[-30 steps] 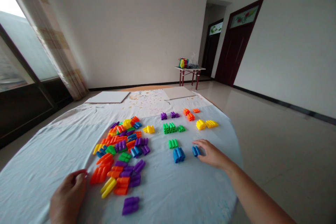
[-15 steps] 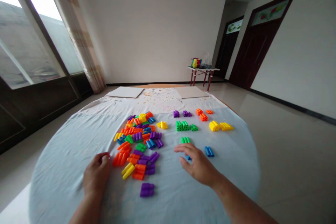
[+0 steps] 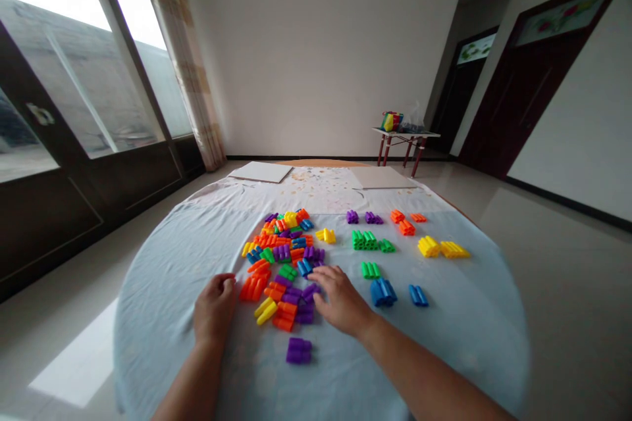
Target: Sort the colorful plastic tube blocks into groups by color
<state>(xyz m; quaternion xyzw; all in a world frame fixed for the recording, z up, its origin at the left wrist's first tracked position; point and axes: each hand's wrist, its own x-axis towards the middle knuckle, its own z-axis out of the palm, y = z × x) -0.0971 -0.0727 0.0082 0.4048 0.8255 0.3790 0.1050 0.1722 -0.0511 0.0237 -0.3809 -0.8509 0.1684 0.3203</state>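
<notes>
Colourful plastic tube-shaped building blocks lie in a mixed pile (image 3: 281,253) on the cloth-covered table. My right hand (image 3: 340,299) is over the pile's right edge, its fingers spread and holding nothing. Its fingertips are close to a blue block (image 3: 305,268) and a purple block (image 3: 311,292); whether they touch is unclear. My left hand (image 3: 214,309) rests on the cloth left of the pile, fingers curled shut beside an orange block (image 3: 255,286), with no block visible in it. One purple block (image 3: 299,350) lies apart, nearer to me.
Right of the pile lie groups sorted by colour: purple (image 3: 363,218), green (image 3: 364,241), orange (image 3: 405,228), yellow (image 3: 429,247) and blue (image 3: 384,292). Two flat boards (image 3: 261,172) (image 3: 382,177) lie at the far side. A small table (image 3: 407,134) with bags stands beyond.
My right hand has moved left from the blue blocks to the pile's edge, uncovering the blue blocks on the right. My left hand stays beside the pile. The view has turned slightly left.
</notes>
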